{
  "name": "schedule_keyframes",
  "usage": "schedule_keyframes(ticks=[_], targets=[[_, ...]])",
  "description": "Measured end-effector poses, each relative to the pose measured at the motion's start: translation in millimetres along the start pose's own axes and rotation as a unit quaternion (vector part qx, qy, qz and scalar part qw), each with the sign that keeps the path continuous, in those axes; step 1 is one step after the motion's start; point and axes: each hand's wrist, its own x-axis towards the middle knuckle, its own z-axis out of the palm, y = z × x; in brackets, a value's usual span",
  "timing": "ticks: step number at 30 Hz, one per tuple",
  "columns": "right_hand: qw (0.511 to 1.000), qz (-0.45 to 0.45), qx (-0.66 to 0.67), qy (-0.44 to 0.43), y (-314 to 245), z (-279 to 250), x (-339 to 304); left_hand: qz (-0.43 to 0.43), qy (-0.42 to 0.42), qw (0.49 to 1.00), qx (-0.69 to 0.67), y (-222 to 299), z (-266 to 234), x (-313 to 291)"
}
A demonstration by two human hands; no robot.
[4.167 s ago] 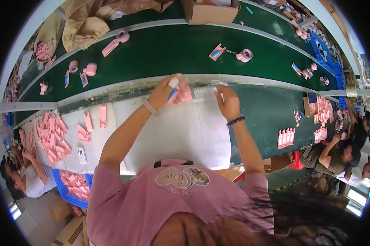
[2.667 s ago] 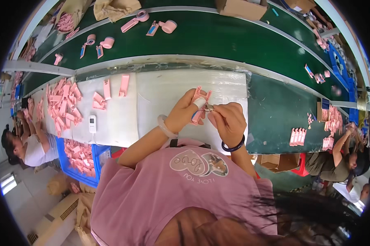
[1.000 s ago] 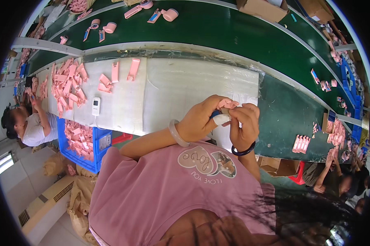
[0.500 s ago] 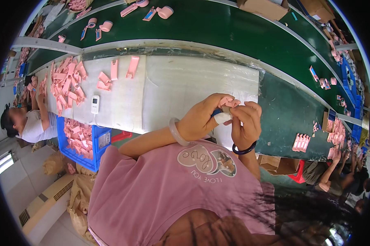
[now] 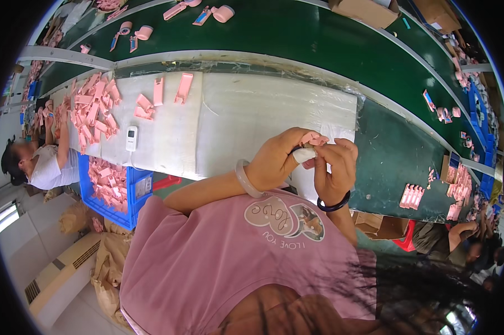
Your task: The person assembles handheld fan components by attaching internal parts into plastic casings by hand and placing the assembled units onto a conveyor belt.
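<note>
In front of my chest both hands meet over a small pink plastic part [image 5: 315,139]. My left hand [image 5: 269,161], with a pale bangle on its wrist, is closed round the part, and a white wrapping [image 5: 304,154] covers the thumb. My right hand [image 5: 335,170], wearing a dark bracelet, has its thumb and forefinger pinched at the part's right end. Fingers hide most of the part, so its full shape does not show. Below the hands lies the white sheet [image 5: 252,117] that covers the bench.
To the left are a heap of pink plastic pieces [image 5: 93,106], a small white handheld device [image 5: 131,138] and a blue crate [image 5: 132,198] of pink pieces. Beyond runs a green conveyor [image 5: 274,33] carrying pink assemblies [image 5: 224,14]. Pink parts [image 5: 412,196] lie at right. Co-workers sit on both sides.
The part has turned slightly in my fingers, and the blue patch seen by my left thumb is now hidden. Both hands stay in nearly the same place. The co-worker at left has moved an arm.
</note>
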Motion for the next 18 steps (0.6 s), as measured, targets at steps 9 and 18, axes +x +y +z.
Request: schedule_keyframes(ticks=[9, 18], targets=[[0.997, 0.045, -0.064, -0.027, 18, 19, -6, -0.18, 0.001, 0.984, 0.008, -11, -15, 24], [0.985, 0.149, 0.005, -0.085, 95, 38, -26, -0.05, 0.065, 0.987, 0.135, -176, -144, 145]])
